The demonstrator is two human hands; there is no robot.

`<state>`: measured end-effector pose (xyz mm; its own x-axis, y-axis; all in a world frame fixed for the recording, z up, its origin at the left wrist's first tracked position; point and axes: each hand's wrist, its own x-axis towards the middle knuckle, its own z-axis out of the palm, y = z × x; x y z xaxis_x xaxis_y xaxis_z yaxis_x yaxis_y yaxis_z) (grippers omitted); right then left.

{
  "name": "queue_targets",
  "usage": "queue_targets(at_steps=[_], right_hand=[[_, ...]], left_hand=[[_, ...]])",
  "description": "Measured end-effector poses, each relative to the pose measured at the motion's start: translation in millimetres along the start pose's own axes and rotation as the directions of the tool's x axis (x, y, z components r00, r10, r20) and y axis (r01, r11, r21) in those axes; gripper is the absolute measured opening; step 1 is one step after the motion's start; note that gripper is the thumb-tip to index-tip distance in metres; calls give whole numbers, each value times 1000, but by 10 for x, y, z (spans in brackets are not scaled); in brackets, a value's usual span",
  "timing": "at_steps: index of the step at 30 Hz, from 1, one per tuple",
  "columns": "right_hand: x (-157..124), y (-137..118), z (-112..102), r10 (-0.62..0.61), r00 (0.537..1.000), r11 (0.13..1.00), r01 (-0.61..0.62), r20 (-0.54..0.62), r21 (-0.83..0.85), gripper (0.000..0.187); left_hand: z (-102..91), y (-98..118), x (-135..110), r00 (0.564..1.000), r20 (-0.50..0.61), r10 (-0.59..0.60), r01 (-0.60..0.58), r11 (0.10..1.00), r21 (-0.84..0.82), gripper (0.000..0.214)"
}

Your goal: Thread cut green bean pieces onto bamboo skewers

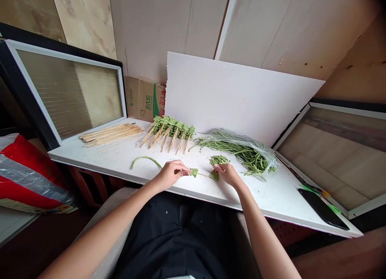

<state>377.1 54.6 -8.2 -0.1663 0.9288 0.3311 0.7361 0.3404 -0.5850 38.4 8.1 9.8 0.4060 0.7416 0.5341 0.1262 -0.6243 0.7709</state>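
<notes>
My left hand (172,173) pinches the end of a bamboo skewer (204,175), with several short green bean pieces (194,172) threaded side by side next to its fingertips. The bare stick runs right, toward my right hand (228,174). The right fingers are closed over cut bean pieces (214,176) on the table; what they pinch is hidden. Just behind that hand lies a small pile of cut bean pieces (219,159). One long bean (146,157) curves on the table beside my left hand.
Finished bean skewers (173,128) are stacked at the back, beside a bundle of bare skewers (113,133). Long beans (241,150) spill from a clear plastic bag (256,141). A black phone (324,208) lies on the right of the white table (181,192). A cardboard box (146,100) stands behind.
</notes>
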Motion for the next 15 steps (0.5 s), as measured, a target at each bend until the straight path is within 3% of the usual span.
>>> queue_targets(at_steps=[4,8,11,15], right_hand=[[6,-17,-18,32,998,999,-30,62,-33,49],[14,-157,-61,-6,999,994,10,35,-113,48],[-3,-439,-107,-41,998,998,43,52,-45,50],[-135,-998,-100,-167,960,974,126,225,187,48]], left_hand=[[-8,16,-12,1000,1,12,-12,995,100,27],[-23,66,-31,999,42,31,-39,979,201,32],[2,72,-40,998,58,36,-48,973,226,34],[83,42,-45,999,33,7,-14,979,205,31]])
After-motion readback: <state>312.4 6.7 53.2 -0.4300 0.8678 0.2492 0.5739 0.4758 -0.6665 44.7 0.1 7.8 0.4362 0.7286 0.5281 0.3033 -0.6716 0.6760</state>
